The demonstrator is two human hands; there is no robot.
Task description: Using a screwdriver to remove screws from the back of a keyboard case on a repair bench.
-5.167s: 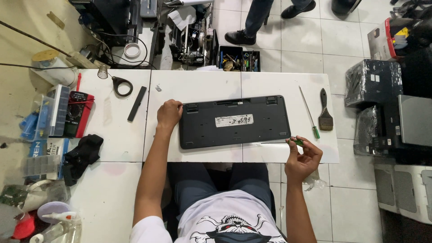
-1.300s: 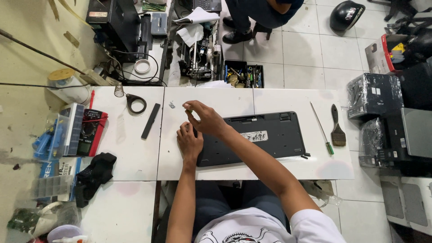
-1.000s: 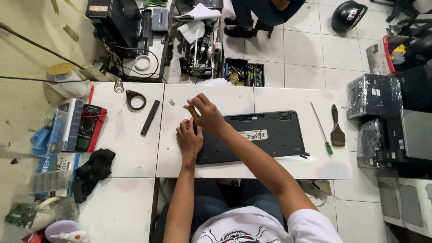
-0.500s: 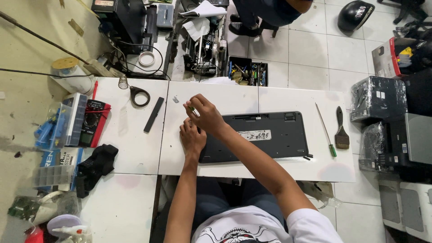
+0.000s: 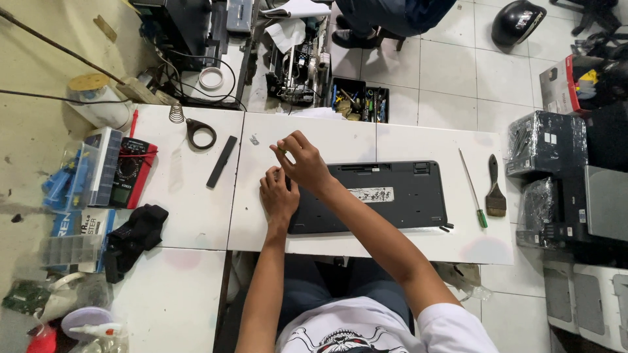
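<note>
- White tabletop (image 5: pixel 366 140), made of panels set edge to edge, fills the middle of the view; a tiled floor (image 5: pixel 451 59) lies beyond it at 12 o'clock.
- Black keyboard (image 5: pixel 386 196) lies face down on the table near its front edge, long side running from 9 to 3 o'clock.
- Left hand (image 5: pixel 278 196) rests flat, fingers spread, on the keyboard's left end; it grips nothing.
- Right hand (image 5: pixel 302 163) reaches across to the keyboard's upper left corner with thumb and fingertips pinched together on something small; what it is cannot be told.
- At 3 o'clock of the keyboard lie a green-handled screwdriver (image 5: pixel 472 189) and, just beside it, a paintbrush (image 5: pixel 495 189).
- At 9 o'clock lie a thin black strip (image 5: pixel 222 161), a black tape roll (image 5: pixel 199 133), a red multimeter (image 5: pixel 131 172) and a black cloth (image 5: pixel 134 235).
- At 12 o'clock, on the floor, stands an open tray of tools (image 5: pixel 360 101); a black helmet (image 5: pixel 517 21) sits at 1 o'clock, and another person's legs (image 5: pixel 386 16) are near the top edge.
- Stacked dark boxes (image 5: pixel 546 140) crowd the floor at 3 o'clock.
</note>
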